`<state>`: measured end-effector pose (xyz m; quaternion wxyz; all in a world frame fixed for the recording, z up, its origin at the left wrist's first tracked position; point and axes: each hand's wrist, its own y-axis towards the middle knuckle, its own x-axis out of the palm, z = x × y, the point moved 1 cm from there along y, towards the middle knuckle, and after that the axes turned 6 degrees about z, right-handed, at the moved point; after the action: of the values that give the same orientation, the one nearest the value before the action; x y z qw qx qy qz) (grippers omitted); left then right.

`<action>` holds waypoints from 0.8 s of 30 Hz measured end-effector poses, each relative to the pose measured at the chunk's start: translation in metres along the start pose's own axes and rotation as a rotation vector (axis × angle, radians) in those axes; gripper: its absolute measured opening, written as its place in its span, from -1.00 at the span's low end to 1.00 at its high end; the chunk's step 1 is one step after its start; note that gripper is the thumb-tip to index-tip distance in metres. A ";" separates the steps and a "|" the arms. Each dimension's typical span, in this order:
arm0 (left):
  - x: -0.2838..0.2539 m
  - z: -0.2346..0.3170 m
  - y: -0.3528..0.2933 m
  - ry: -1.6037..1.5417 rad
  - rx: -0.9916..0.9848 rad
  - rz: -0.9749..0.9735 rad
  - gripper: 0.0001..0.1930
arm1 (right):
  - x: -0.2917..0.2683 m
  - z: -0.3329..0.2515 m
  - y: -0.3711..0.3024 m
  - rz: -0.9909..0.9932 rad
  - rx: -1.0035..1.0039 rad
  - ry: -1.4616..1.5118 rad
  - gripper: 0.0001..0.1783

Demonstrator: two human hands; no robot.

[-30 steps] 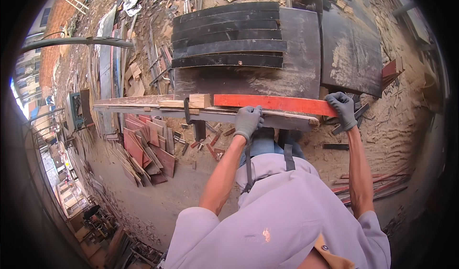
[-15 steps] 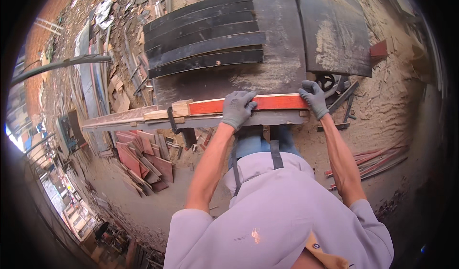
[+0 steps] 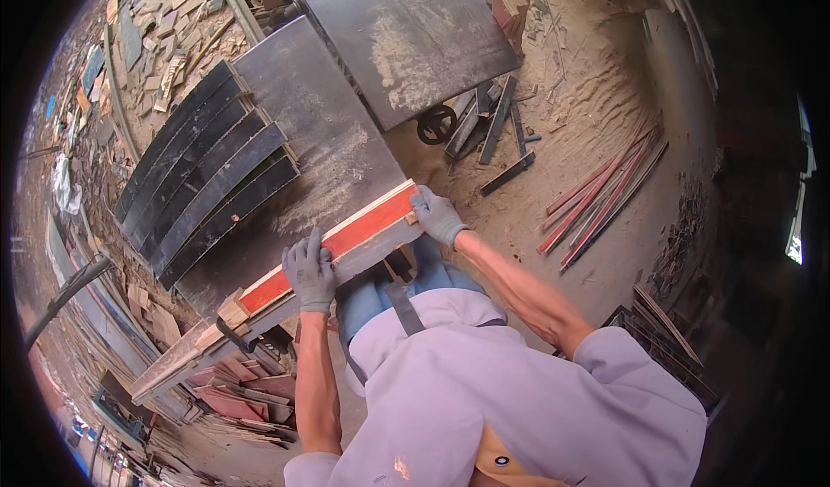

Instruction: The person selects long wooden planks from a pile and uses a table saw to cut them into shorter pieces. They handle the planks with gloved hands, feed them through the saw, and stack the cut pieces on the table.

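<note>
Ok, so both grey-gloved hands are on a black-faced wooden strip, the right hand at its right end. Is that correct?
Not quite: the wooden strip is red-faced, not black, as the head view shows. The left hand and right hand are placed as you said.

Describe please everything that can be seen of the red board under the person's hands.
The red board is a long, straight, narrow strip, apparently wood, with a flat red face and a pale, bare-looking long edge on its far side. It lies slanting along a grey-sided beam, its right end farther from the person. The left hand covers part of it; the right hand is at its right end. Its left end appears to meet a pale block.
</note>
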<state>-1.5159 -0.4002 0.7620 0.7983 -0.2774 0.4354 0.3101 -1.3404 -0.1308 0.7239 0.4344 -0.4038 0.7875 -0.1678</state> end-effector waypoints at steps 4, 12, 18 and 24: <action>-0.002 0.014 0.002 0.175 0.150 0.132 -0.53 | -0.017 -0.013 0.001 -0.107 -0.019 -0.057 -0.51; 0.004 0.011 0.003 0.058 0.054 0.123 -0.68 | -0.026 -0.020 0.000 -0.122 -0.023 -0.022 -0.53; 0.002 0.016 0.000 0.092 0.087 0.159 -0.68 | -0.033 -0.019 0.003 0.177 -0.313 -0.046 -0.58; 0.003 0.022 0.004 0.121 0.149 0.182 -0.65 | -0.055 -0.034 0.013 -0.080 -0.053 0.074 -0.67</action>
<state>-1.5057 -0.3815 0.7690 0.7576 -0.1948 0.5278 0.3308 -1.3584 -0.0828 0.7656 0.3872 -0.4398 0.7903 -0.1788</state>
